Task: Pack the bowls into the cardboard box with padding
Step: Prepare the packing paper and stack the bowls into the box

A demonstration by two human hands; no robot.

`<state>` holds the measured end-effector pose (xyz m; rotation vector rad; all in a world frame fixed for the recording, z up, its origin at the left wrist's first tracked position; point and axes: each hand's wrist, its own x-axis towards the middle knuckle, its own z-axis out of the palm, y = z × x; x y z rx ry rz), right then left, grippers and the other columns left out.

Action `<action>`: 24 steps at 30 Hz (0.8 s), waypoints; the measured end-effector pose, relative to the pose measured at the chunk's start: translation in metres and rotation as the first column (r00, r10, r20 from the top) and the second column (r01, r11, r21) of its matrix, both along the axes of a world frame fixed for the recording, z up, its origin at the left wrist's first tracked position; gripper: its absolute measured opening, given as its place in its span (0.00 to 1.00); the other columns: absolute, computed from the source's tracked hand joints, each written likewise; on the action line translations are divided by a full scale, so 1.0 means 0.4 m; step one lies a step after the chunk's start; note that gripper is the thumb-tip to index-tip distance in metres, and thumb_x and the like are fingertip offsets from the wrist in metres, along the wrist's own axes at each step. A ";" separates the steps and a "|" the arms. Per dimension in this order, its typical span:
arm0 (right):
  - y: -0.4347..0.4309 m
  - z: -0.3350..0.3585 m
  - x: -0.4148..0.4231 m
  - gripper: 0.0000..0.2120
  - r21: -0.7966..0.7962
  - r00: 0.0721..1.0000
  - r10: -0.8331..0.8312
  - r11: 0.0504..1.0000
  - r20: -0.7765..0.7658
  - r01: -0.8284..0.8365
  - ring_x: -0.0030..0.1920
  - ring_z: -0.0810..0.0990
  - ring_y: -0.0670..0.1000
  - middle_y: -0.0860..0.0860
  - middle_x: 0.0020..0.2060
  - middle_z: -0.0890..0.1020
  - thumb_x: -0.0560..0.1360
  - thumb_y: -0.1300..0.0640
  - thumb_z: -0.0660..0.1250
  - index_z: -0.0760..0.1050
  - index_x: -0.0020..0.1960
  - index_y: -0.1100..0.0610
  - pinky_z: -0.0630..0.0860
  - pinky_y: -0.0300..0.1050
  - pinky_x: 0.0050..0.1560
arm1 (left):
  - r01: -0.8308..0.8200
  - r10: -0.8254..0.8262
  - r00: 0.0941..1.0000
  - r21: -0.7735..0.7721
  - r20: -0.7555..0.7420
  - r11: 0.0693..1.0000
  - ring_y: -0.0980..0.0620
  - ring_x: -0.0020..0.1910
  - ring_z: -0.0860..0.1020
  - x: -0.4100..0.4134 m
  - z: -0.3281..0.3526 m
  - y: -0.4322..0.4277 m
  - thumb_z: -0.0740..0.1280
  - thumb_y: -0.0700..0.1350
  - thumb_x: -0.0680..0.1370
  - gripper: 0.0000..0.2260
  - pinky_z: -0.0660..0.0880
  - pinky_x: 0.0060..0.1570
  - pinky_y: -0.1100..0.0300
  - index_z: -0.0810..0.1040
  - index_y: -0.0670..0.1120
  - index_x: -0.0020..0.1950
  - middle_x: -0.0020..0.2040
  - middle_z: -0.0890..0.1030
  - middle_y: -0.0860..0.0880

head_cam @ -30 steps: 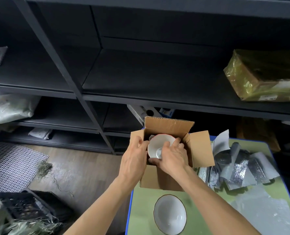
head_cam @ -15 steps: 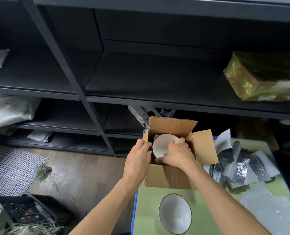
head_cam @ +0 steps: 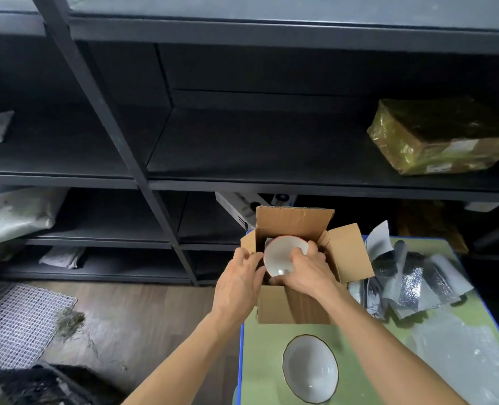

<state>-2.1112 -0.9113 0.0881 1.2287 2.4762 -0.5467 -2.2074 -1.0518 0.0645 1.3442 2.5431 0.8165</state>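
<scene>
An open cardboard box (head_cam: 293, 305) stands at the far left corner of a green table (head_cam: 260, 361). Inside its mouth sits a white bowl with a red rim (head_cam: 279, 254), tilted toward me. My right hand (head_cam: 306, 273) grips the bowl's near right edge, fingers curled over the rim. My left hand (head_cam: 238, 280) holds the box's left wall and flap, fingertips at the bowl's left side. A second white bowl with a dark rim (head_cam: 310, 368) rests upright on the table in front of the box.
Silver foil padding sheets (head_cam: 409, 282) lie in a heap right of the box, and clear bubble wrap (head_cam: 470, 361) covers the table's right side. Dark metal shelving (head_cam: 242, 182) rises behind, holding a yellow-wrapped parcel (head_cam: 438, 135). Wooden floor and a mesh mat (head_cam: 14, 320) lie to the left.
The bowl has sunk slightly lower into the box under my right hand. My left hand stays on the box's left wall. The view has shifted a little.
</scene>
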 end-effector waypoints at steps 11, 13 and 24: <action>0.000 0.015 0.005 0.40 0.057 0.999 -0.030 0.998 0.043 0.028 0.62 0.71 0.61 0.60 0.66 0.68 0.70 0.33 0.71 0.67 0.69 0.59 0.74 0.50 0.55 | 0.012 -0.015 0.999 0.050 0.048 0.999 0.49 0.47 0.80 0.014 -0.015 -0.020 0.62 0.47 0.83 0.14 0.79 0.45 0.53 0.76 0.46 0.67 0.61 0.75 0.50; -0.007 0.016 -0.008 0.40 0.069 0.997 -0.037 0.997 0.074 0.032 0.61 0.71 0.61 0.61 0.65 0.67 0.70 0.35 0.71 0.65 0.71 0.61 0.73 0.50 0.54 | 0.030 -0.035 0.997 0.075 0.065 0.997 0.50 0.51 0.80 0.018 -0.004 -0.022 0.63 0.45 0.83 0.13 0.79 0.47 0.53 0.77 0.45 0.66 0.62 0.77 0.50; -0.006 -0.006 -0.041 0.51 -0.007 0.981 -0.103 0.994 0.163 0.106 0.65 0.67 0.63 0.64 0.71 0.58 0.66 0.28 0.71 0.59 0.74 0.60 0.74 0.50 0.54 | 0.021 -0.035 0.984 0.087 0.173 0.996 0.53 0.60 0.75 0.020 0.002 -0.018 0.60 0.48 0.83 0.15 0.71 0.55 0.65 0.74 0.50 0.70 0.66 0.75 0.51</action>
